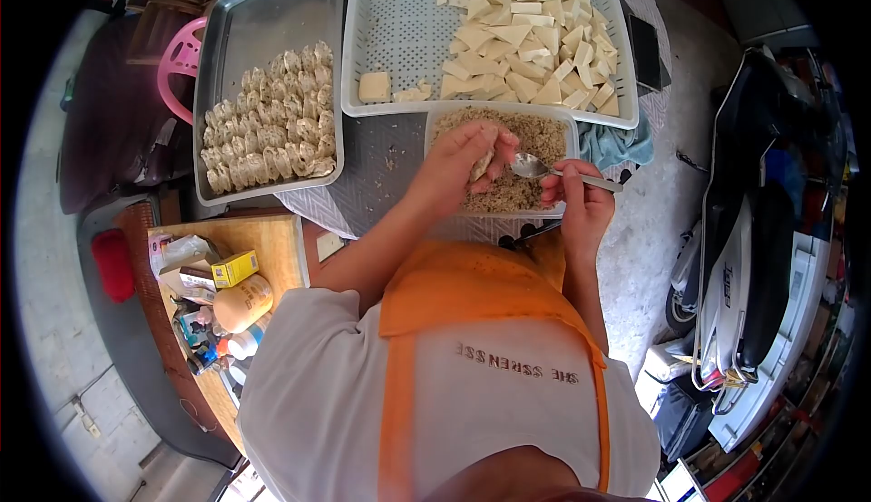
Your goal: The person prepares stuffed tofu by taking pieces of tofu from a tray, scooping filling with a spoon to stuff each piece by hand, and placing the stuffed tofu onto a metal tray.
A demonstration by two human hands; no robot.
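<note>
My left hand [464, 159] is closed over the container, its fingers around a tofu piece [482, 165] with crumbly brown filling on it. In my right hand [581, 198] is a metal spoon [531, 166], its handle between thumb and fingers and its bowl close to the tofu piece. Beneath both hands sits a white plastic container [572, 139] of crumbly brown filling [508, 189]. Behind it, a white perforated tray [399, 30] holds a heap of cut pale tofu pieces [535, 44]. Filled pieces [272, 121] stand in rows on a metal tray [263, 21] at the left.
A cloth-covered table [367, 166] carries the trays, with crumbs scattered on it. A dark phone-like object [645, 53] and a blue cloth [621, 142] lie at its right. A wooden side table [281, 239] at lower left holds jars and boxes. A scooter [744, 284] stands on the right.
</note>
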